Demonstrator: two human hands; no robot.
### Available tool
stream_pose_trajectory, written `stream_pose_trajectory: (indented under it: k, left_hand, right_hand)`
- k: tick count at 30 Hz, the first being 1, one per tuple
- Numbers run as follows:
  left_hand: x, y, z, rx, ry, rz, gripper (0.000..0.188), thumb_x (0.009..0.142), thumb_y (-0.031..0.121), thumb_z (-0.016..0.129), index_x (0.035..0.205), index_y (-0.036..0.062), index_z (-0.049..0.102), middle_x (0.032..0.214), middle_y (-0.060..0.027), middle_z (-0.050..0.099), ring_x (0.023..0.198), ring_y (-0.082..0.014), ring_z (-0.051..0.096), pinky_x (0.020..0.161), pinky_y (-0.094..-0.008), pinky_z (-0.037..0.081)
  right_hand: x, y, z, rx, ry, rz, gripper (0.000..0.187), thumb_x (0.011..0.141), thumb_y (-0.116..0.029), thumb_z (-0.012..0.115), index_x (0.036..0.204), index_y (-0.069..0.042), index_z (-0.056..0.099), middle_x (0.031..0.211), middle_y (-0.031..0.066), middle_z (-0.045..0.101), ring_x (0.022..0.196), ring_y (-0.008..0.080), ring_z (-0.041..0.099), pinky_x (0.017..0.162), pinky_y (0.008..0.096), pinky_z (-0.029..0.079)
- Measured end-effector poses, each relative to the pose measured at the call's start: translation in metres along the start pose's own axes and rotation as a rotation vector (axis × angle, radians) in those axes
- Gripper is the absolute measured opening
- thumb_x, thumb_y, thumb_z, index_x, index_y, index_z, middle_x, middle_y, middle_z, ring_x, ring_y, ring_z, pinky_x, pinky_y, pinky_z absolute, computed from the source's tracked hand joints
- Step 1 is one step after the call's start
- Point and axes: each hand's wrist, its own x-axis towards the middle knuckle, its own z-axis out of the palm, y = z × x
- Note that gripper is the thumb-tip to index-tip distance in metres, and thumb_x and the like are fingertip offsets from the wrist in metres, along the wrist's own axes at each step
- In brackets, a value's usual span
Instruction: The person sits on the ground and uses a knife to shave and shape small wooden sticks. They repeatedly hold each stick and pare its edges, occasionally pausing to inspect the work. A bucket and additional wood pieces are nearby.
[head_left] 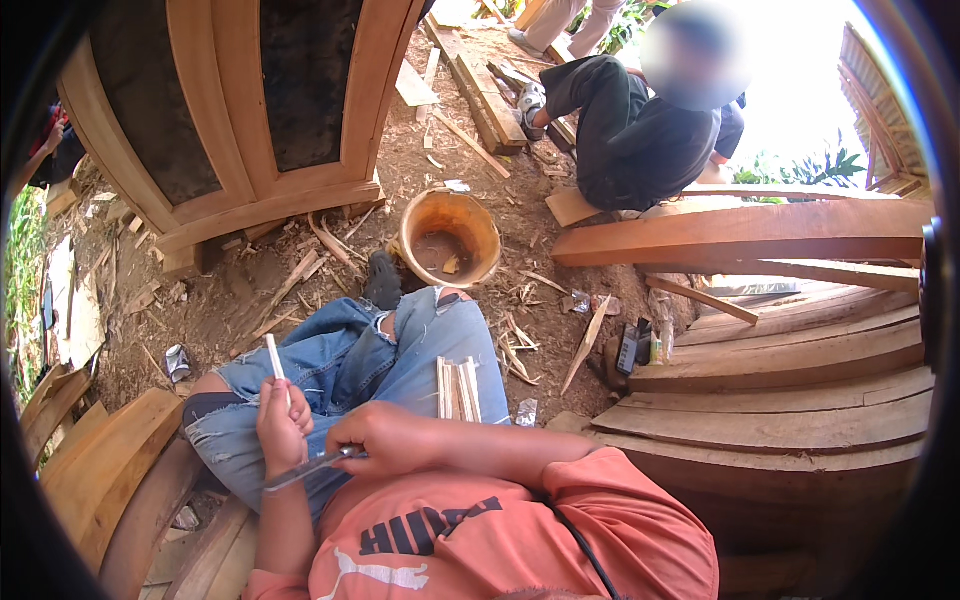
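My left hand [284, 425] is closed around a thin, pale wooden stick [273, 355] that points upward from the fist. Close by on its right, my right hand [374, 438] grips a knife [312, 468], whose grey blade reaches left across my left wrist area. The blade appears apart from the stick. Several pale wooden sticks [458, 390] lie side by side on my thigh, over the torn blue jeans [345, 345]. The knife's handle is mostly hidden in my fingers.
A yellowish bucket [452, 215] stands on the ground before my knees. A wooden panelled door [225, 120] rises at the far left. Stacked planks [790, 400] fill the right side. Another person [640, 130] sits at the far right. Shavings and a can [177, 362] litter the dirt.
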Motion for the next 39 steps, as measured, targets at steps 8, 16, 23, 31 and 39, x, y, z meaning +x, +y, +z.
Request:
stream_pose_trajectory:
  k: [8,16,23,31,39]
  left_hand:
    - [-0.006,0.065,-0.017,-0.203,0.175,0.288,0.019,0.115,0.028,0.048,0.107,0.0118,0.053,0.071,0.0061,0.036,0.054,-0.0034,0.030,0.046,-0.0225,0.025]
    - [-0.017,0.103,-0.037,-0.183,0.068,0.452,0.019,0.116,0.026,0.049,0.104,0.0110,0.053,0.072,0.0065,0.032,0.056,-0.0022,0.027,0.048,-0.0217,0.023]
    - [-0.006,0.096,-0.021,-0.131,0.097,0.414,0.018,0.115,0.025,0.051,0.102,0.0124,0.049,0.073,0.0065,0.032,0.056,-0.0019,0.027,0.048,-0.0212,0.024]
    - [0.019,0.058,-0.006,-0.159,-0.009,0.160,0.019,0.115,0.031,0.049,0.107,0.0134,0.050,0.069,0.0052,0.037,0.053,-0.0047,0.030,0.046,-0.0232,0.025]
    - [0.056,0.001,-0.012,0.013,-0.157,-0.129,0.020,0.115,0.034,0.047,0.110,0.0142,0.049,0.069,0.0015,0.040,0.051,-0.0068,0.034,0.045,-0.0241,0.027]
  right_hand:
    - [0.039,0.014,-0.059,-0.080,0.523,0.215,0.026,0.093,-0.005,0.076,0.118,-0.004,0.075,0.091,0.0089,0.077,0.072,0.0107,0.066,0.062,0.0330,0.051]
    - [0.020,0.048,-0.121,-0.198,0.530,0.543,0.027,0.093,-0.024,0.081,0.104,0.000,0.078,0.088,0.0162,0.078,0.080,0.0255,0.072,0.073,0.0382,0.055]
    - [-0.007,0.089,-0.162,-0.516,0.386,0.847,0.047,0.093,-0.044,0.077,0.104,0.001,0.078,0.101,0.0254,0.077,0.098,0.0430,0.073,0.087,0.0488,0.057]
    - [-0.012,0.116,-0.170,-0.507,0.290,0.851,0.051,0.090,-0.042,0.076,0.113,0.004,0.078,0.109,0.0281,0.076,0.105,0.0444,0.073,0.092,0.0481,0.057]
    - [-0.009,0.132,-0.178,-0.479,0.271,0.871,0.051,0.086,-0.037,0.073,0.117,0.004,0.077,0.114,0.0285,0.076,0.108,0.0429,0.073,0.094,0.0466,0.057]
